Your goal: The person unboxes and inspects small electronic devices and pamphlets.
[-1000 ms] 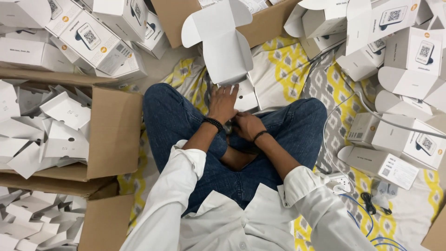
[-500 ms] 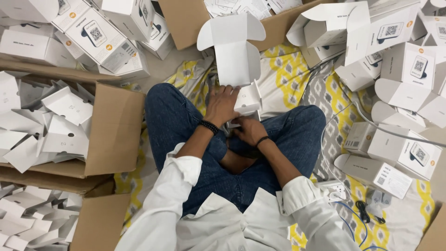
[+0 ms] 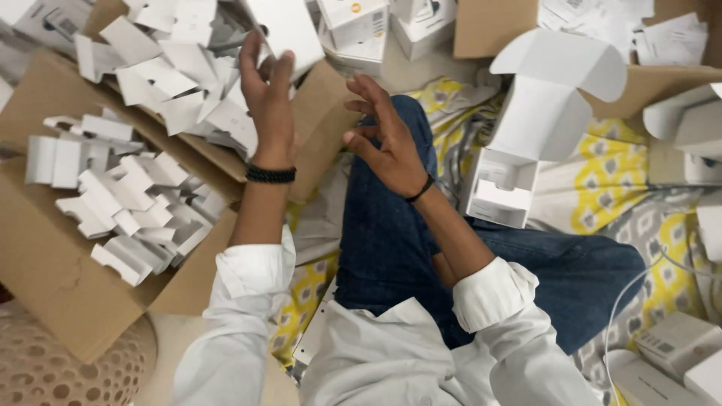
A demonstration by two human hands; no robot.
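Left hand [image 3: 267, 94] raised, fingers spread wide, empty, over cardboard box [image 3: 68, 286] of white inserts [image 3: 139, 199]. Right hand [image 3: 387, 143] wide, empty, above knee [image 3: 410, 120]. Open white box [image 3: 526, 143] right.

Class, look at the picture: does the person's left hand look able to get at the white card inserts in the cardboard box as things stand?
Probably yes. The left hand is open, holds nothing and is raised right beside the inserts heaped in the open-topped cardboard box. Nothing lies between them; the right hand is off to the side.

Single head view — looks steeply down, close over lap [image 3: 391, 248], tilted leftward.
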